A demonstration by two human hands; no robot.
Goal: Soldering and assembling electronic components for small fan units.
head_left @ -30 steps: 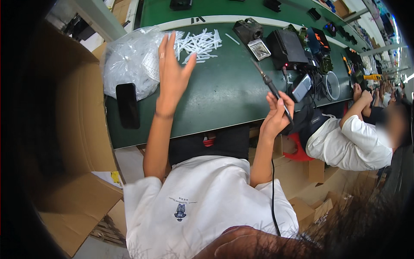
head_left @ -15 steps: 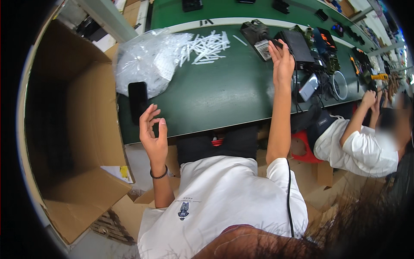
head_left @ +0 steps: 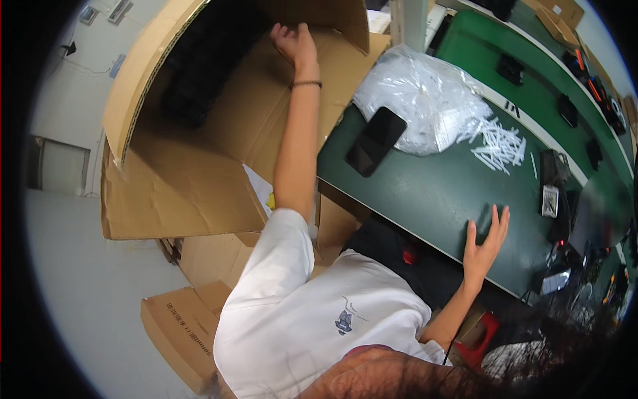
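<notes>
Left hand [head_left: 296, 48] extends to the carton [head_left: 179, 183], fingers loosely curled — right hand [head_left: 483, 256] over the bench [head_left: 419, 199], fingers splayed.

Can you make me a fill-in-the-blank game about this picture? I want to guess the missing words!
1. The bracelet is on the person's ____ wrist.
2. The right hand is held over a worktable coloured ____.
3. The black smartphone lies beside a bag made of clear ____.
4. The big open box by the left hand is made of brown ____.

Missing words: left; green; plastic; cardboard.
</notes>
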